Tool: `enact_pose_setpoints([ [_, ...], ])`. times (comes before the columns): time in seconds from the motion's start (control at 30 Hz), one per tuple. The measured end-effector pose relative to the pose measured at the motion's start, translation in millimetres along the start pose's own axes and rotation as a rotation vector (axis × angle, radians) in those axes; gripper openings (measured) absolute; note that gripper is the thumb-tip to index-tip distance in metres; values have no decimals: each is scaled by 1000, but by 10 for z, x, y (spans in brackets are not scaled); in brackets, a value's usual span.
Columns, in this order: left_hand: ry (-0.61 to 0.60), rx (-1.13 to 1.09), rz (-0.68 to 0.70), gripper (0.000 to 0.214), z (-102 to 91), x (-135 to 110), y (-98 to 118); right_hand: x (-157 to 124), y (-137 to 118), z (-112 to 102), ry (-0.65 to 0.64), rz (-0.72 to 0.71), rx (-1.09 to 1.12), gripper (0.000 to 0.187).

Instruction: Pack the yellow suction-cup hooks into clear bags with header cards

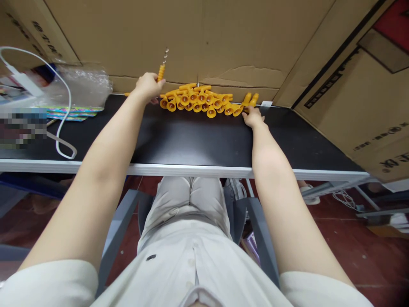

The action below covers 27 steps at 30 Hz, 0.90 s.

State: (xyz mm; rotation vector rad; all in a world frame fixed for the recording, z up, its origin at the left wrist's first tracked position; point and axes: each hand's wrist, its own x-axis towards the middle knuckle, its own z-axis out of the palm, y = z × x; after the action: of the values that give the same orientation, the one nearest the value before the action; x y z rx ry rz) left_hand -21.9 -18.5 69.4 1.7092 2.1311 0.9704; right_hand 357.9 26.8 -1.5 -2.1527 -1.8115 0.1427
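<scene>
A pile of several yellow plastic corkscrew handles (200,100) lies at the far edge of the black table (198,140), against the cardboard wall. My left hand (148,86) is closed around one yellow corkscrew (162,68), held upright with its metal spiral pointing up, just left of the pile. My right hand (254,116) rests at the pile's right end, fingers curled on two yellow pieces (250,100) lying there.
Cardboard boxes (358,98) wall in the back and right side. A white cable (62,106) and charger, a clear plastic bag (81,85) and colourful packets sit at the left of the table. The metal front edge (191,170) runs above my lap.
</scene>
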Motion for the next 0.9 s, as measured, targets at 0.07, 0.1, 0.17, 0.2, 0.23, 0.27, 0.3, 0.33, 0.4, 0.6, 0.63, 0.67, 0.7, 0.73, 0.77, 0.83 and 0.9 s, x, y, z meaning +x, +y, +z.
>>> enact_pose_setpoints([
  [0.07,52,-51,62,39,28,-87,141,6,14,-15,41,20,38,55],
  [0.1,62,-77,76,41,51,-132,201,11,18,-34,62,33,61,54],
  [0.17,93,-99,125,41,116,-217,285,18,18,-82,107,58,114,52],
  [0.2,110,-85,161,40,157,-257,304,20,13,-108,132,70,138,52],
  [0.23,127,-49,200,37,201,-293,308,19,3,-134,156,78,160,51],
  [0.27,126,-9,225,38,245,-324,300,14,-12,-159,177,79,179,51],
  [0.3,104,33,245,41,288,-351,281,6,-34,-185,198,74,193,51],
  [0.33,83,68,276,45,326,-373,258,-7,-65,-214,218,64,201,51],
  [0.4,55,119,329,50,381,-405,214,-46,-158,-281,258,29,212,50],
  [0.6,26,164,395,56,460,-441,206,-235,-627,-497,345,-155,285,45],
  [0.63,24,165,401,57,474,-438,205,-269,-700,-512,323,-215,310,45],
  [0.67,21,164,405,57,489,-434,199,-301,-763,-517,287,-285,331,45],
  [0.7,14,162,407,56,503,-427,187,-331,-814,-513,239,-358,334,45],
  [0.73,2,159,406,55,515,-419,171,-357,-851,-499,185,-423,318,45],
  [0.77,-11,156,404,54,525,-408,150,-375,-875,-477,136,-482,286,45],
  [0.83,-29,156,397,53,541,-379,103,-379,-889,-413,71,-583,207,45],
  [0.9,-30,167,395,53,555,-335,51,-335,-871,-336,51,-675,187,47],
])
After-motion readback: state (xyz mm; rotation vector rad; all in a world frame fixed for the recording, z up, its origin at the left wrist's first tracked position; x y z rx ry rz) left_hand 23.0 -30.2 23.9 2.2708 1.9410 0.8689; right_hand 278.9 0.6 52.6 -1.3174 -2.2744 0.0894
